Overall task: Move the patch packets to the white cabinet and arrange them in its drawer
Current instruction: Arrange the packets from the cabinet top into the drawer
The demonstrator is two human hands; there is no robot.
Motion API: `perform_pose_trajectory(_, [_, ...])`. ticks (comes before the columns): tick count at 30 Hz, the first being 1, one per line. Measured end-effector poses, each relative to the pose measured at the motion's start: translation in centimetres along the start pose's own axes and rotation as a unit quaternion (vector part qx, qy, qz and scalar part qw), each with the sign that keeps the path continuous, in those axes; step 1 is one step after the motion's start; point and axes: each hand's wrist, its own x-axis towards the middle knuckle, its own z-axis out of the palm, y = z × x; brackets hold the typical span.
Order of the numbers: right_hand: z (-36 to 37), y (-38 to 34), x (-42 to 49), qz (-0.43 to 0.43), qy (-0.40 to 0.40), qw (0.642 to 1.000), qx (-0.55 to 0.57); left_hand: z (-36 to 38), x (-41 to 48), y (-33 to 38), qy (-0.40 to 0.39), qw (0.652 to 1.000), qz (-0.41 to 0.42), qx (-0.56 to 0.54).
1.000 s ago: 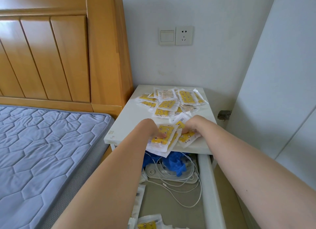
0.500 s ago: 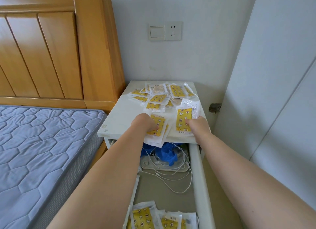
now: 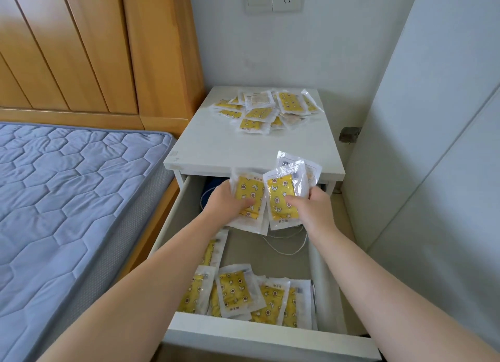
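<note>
Clear plastic, yellow-printed patch packets (image 3: 249, 196) hang over the open drawer (image 3: 243, 332) of the white cabinet (image 3: 243, 148) — one bundle gripped by the left hand (image 3: 230, 202), one by the right hand (image 3: 311, 210) — mid-transfer, I judge; next they need laying beside the row (image 3: 243, 291) at its front.

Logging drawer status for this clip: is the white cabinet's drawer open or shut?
Open: the drawer is pulled out from under the cabinet top, patch packets lying inside it.

Drawer (image 3: 243, 330) standing pulled out, bare floor showing mid-length, stacked packets (image 3: 235, 288) crowding its front, white cable (image 3: 286, 254) trailing across the back, packet pile (image 3: 259, 113) occupying the rear of the cabinet top (image 3: 243, 150), mattress (image 3: 81, 199) hemming the left.
</note>
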Motion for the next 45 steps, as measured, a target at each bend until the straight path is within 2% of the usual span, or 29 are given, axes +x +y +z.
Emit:
perform_pose_trajectory(3, [1.5,1.9,-0.7,0.023,-0.048,0.997,-0.057,-0.3,-0.6,-3.3,0.014,0.999,-0.043,-0.008])
perform_pose_trajectory(6, [3.2,4.5,-0.3,0.087,-0.069,0.989,-0.098,-0.6,-0.3,-6.1,0.051,0.993,-0.105,-0.021])
perform_pose_trajectory(9, [4.8,6.5,0.8,0.202,-0.052,0.976,-0.066,-1.3,0.5,-7.6,0.085,0.982,-0.166,-0.024])
perform_pose_trajectory(11, [6.0,7.6,1.4,0.279,-0.053,0.958,-0.031,-1.7,1.3,-8.4,0.098,0.978,-0.177,-0.044])
perform_pose_trajectory(13, [7.5,9.4,2.4,0.308,-0.068,0.948,-0.028,-2.0,1.9,-9.0,0.109,0.976,-0.183,-0.052])
perform_pose_trajectory(16, [9.8,12.3,3.7,0.316,-0.095,0.941,-0.072,-2.1,2.7,-9.7,0.124,0.974,-0.182,-0.052])
perform_pose_trajectory(21, [11.9,12.0,2.5,0.278,-0.115,0.938,-0.171,-1.9,3.2,-9.9,0.128,0.977,-0.165,-0.041])
perform_pose_trajectory(24, [11.7,11.8,2.2,0.274,-0.153,0.921,-0.23,-1.9,3.2,-9.8,0.122,0.979,-0.16,-0.037])
perform_pose_trajectory(30, [10.6,11.7,1.9,0.345,-0.187,0.893,-0.22,-1.8,3.2,-9.8,0.118,0.98,-0.158,-0.038])
perform_pose_trajectory(35, [11.2,12.5,1.4,0.257,-0.158,0.93,-0.211,-1.8,3.1,-9.7,0.111,0.982,-0.152,-0.019])
perform_pose_trajectory(37, [11.0,12.4,1.7,0.237,-0.165,0.931,-0.225,-1.8,3.1,-9.7,0.108,0.983,-0.151,-0.009])
perform_pose_trajectory(40, [10.2,11.9,1.8,0.187,-0.234,0.895,-0.331,-1.7,3.0,-9.7,0.102,0.984,-0.149,-0.003])
perform_pose_trajectory(45, [10.3,11.1,1.5,0.126,-0.364,0.775,-0.501,-1.4,3.0,-9.7,0.087,0.987,-0.136,0.017])
